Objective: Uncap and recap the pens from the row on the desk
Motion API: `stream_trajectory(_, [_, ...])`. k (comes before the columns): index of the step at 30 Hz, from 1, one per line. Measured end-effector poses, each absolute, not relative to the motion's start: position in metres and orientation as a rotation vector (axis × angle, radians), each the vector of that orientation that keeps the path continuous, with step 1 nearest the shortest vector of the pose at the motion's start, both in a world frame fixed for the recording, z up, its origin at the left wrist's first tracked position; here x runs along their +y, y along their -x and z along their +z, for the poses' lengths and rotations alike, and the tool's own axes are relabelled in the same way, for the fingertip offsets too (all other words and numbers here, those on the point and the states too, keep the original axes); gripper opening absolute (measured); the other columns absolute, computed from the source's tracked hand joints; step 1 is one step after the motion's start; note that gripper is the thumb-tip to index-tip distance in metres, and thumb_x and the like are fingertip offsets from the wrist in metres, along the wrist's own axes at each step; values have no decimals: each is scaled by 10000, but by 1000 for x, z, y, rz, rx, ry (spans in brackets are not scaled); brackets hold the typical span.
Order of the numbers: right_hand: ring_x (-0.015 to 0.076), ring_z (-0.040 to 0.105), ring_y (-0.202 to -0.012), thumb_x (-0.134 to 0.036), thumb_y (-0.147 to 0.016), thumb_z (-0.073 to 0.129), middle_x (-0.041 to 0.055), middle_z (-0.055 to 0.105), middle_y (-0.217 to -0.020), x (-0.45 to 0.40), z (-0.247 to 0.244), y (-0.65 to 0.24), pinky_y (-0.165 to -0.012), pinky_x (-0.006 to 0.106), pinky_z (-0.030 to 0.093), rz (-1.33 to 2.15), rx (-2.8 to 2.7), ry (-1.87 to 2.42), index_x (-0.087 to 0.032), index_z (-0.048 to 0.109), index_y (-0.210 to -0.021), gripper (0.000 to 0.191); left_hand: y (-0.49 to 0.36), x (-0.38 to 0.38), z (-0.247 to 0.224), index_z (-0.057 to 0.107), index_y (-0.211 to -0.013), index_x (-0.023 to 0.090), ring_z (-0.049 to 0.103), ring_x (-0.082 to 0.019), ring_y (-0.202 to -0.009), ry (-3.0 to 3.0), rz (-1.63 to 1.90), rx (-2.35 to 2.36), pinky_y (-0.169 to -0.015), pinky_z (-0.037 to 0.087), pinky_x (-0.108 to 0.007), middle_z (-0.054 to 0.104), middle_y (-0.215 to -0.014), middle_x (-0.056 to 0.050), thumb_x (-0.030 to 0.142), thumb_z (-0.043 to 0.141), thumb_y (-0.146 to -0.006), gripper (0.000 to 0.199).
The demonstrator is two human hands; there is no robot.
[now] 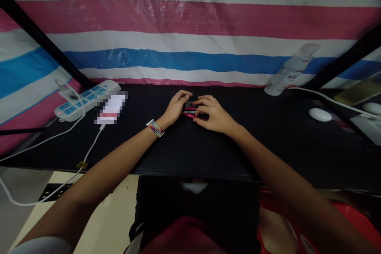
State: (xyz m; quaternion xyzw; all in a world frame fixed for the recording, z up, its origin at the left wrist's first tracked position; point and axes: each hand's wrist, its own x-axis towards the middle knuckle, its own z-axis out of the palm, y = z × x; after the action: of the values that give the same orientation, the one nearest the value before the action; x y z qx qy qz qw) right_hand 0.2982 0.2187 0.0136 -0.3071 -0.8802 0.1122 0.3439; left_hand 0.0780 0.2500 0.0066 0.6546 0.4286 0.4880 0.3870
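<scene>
Several slim pens (189,109), pink and dark, lie side by side on the black table (190,151), between my two hands. My left hand (176,108) rests at their left ends, its fingers curved over the far side and its thumb near them. From the right, my right hand (213,114) reaches over their other ends with bent, spread fingers touching them. The fingers partly cover the pens, so their exact number is unclear. A colourful woven band (155,127) circles my left wrist.
At the left are a white power strip (89,99), a phone (111,109) and white cables. A clear bottle (290,72) stands at the back right, with a white mouse (320,114) nearer. A striped sheet (190,20) hangs behind the table.
</scene>
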Motion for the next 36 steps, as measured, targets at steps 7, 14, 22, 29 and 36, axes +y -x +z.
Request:
stream_trajectory(7, [388,564,-1423,-211,-892,804,99,764,-1329,223,9,-298,-1169,678,484,327,-2295,816,-270,799,-858,68,-80,248,9,719,-1065,225,671,-241,-1138,-1640,1231,1057,-1095,513,-412,748,-1172,-61,243,564,-1026,161])
stream_trajectory(14, [362,608,-1349,-217,-943,748,114,759,-1305,223,9,-296,-1141,615,526,306,-2244,816,-266,783,-864,99,-80,249,8,719,-1054,220,680,-237,-1089,-1597,1205,1043,-1047,539,-407,745,-1145,-66,261,561,-1043,164])
stream_trajectory(22, [342,664,-1204,-284,-1004,665,91,780,-1172,219,21,-298,-1092,570,532,355,-2178,881,-287,768,-955,113,-80,235,19,719,-1124,238,648,-261,-1224,-1972,1302,1099,-1152,472,-433,739,-1230,-92,331,596,-1071,163])
stream_trajectory(29, [270,659,-877,-427,-1046,653,59,746,-892,220,26,-304,-836,408,530,303,-2020,1092,-264,760,-974,208,-80,225,30,761,-1072,243,677,-275,-1085,-2347,1229,1063,-1110,449,-470,791,-1111,-66,324,675,-1042,122])
stream_trajectory(36, [173,548,-619,-533,-934,778,-8,588,-632,237,21,-314,-655,344,458,670,-1606,1157,-223,743,-773,351,-76,231,27,771,-1082,236,682,-264,-1033,-2368,1326,1152,-994,491,-444,806,-1086,-51,279,698,-1023,103])
